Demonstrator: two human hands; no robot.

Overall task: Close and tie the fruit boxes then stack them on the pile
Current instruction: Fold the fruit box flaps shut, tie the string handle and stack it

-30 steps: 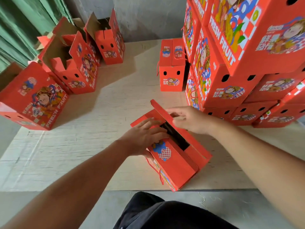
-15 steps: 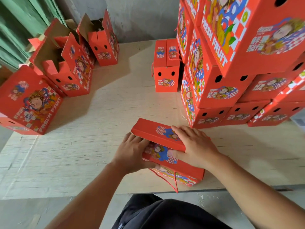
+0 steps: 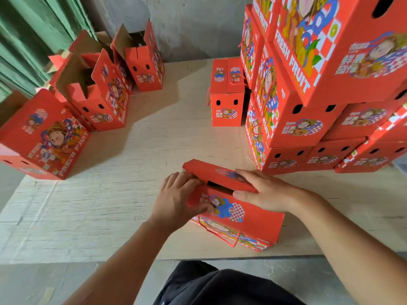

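A red fruit box (image 3: 253, 219) stands near the front edge of the pale wooden table (image 3: 110, 205). Its two top flaps are folded almost down, with a dark gap left between them. My left hand (image 3: 176, 199) holds the box's left end, thumb on the near flap and fingers at the far flap's end. My right hand (image 3: 264, 192) lies over the far flap (image 3: 211, 172), fingers on top and thumb against its near edge. A red cord handle (image 3: 220, 235) hangs on the box's near side. The pile of closed boxes (image 3: 293, 128) rises at the right.
One closed box (image 3: 226, 106) stands at the back centre beside the pile. Several boxes with raised flaps (image 3: 99, 93) stand at the back left, and one box (image 3: 44, 137) lies tilted at the table's left edge. A green corrugated wall is behind them.
The box's flaps were raised with a wide opening; both hands have pushed them down. A narrow gap between the flaps shows again now, and the view has shifted slightly.
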